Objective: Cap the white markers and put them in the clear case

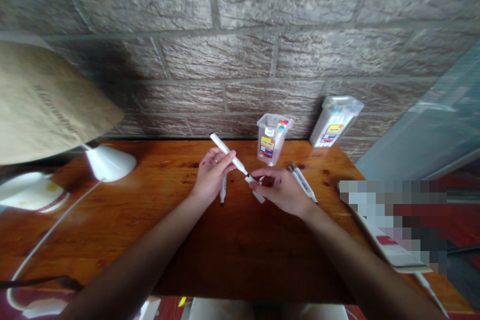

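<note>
My left hand (212,172) is closed around a white marker (227,151), which tilts down to the right with its dark lower end near my other hand. Between the fingertips of my right hand (283,185) is a white piece that looks like the marker's cap (258,197), close to that dark end. Whether cap and marker touch is hard to see. Another white marker (223,191) lies on the table under my left hand. Several more markers (303,184) lie to the right, partly behind my right hand.
A clear plastic box (273,150) with a few colourful marker ends stands by the wall. A fuller marker box (335,122) stands farther right. At the left are a lamp base (112,162), its cable and a white cup (35,191) on the wooden table (240,255).
</note>
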The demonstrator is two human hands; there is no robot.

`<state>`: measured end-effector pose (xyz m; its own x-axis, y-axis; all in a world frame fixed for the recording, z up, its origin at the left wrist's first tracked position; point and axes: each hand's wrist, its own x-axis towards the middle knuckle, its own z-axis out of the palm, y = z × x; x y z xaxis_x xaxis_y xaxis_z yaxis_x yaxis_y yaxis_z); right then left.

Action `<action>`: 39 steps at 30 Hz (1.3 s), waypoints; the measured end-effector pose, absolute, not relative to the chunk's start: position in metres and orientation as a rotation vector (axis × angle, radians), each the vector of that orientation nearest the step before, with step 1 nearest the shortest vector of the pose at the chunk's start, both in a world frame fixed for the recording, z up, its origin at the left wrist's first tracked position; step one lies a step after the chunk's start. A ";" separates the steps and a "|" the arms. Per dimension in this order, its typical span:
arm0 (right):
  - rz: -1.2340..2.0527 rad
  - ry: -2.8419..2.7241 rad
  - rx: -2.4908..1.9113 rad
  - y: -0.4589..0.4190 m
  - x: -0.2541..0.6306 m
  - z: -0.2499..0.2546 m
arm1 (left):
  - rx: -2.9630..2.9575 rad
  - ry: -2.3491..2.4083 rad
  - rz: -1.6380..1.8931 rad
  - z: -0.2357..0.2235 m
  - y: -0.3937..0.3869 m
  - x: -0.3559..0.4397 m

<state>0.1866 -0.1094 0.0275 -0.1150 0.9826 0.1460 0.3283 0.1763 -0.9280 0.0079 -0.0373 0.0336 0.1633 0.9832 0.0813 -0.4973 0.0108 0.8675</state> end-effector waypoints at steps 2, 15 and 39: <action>0.939 -1.586 -1.292 -0.109 0.187 0.027 | 0.919 0.679 1.315 0.034 -0.038 0.008; 1.138 -1.432 -1.214 -0.109 0.186 0.034 | 0.960 0.657 1.218 0.027 -0.040 0.011; 1.546 -1.153 -0.941 -0.119 0.168 0.040 | 1.327 0.450 0.927 0.026 -0.051 0.011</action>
<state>0.1676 -0.1189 0.0403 -0.2475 0.9682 -0.0369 -0.2409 -0.0984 -0.9655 0.0105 -0.0513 0.0259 0.5824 0.7833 0.2173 -0.3137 -0.0300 0.9491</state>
